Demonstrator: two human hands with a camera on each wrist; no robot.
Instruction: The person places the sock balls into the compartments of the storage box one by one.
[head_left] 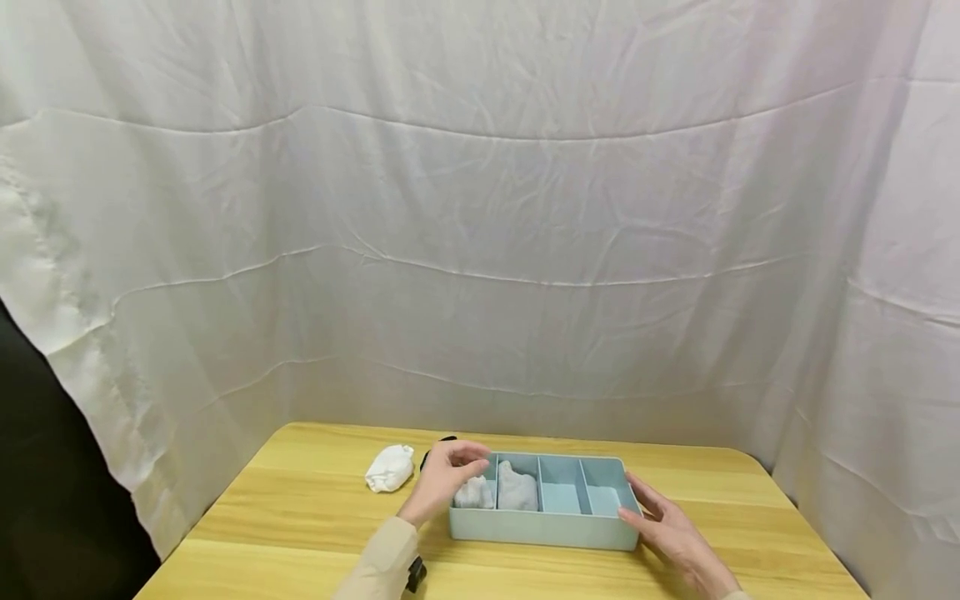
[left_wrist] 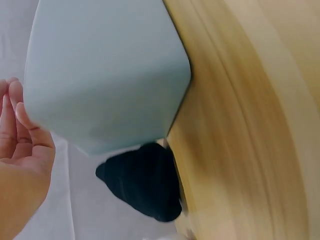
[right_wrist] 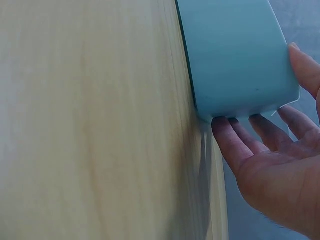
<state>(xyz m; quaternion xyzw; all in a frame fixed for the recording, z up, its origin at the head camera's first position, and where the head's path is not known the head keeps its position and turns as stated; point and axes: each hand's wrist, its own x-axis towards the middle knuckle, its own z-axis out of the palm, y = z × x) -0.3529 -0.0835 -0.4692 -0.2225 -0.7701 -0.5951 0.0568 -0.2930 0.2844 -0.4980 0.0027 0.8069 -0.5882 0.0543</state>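
Sitting mid-table (head_left: 300, 517), the pale blue four-compartment organizer tray (head_left: 540, 527) holds two folded grey socks (head_left: 517, 490) in its left compartments. Left hand (head_left: 444, 481) hovers relaxed; right hand (head_left: 667, 521), fingers straight, touches its end.

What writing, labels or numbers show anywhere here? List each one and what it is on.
None can be read. The blue tray, the rolled socks in it, the white bundle, the dark cloth, the wooden table and the curtain all show plain surfaces with no text.
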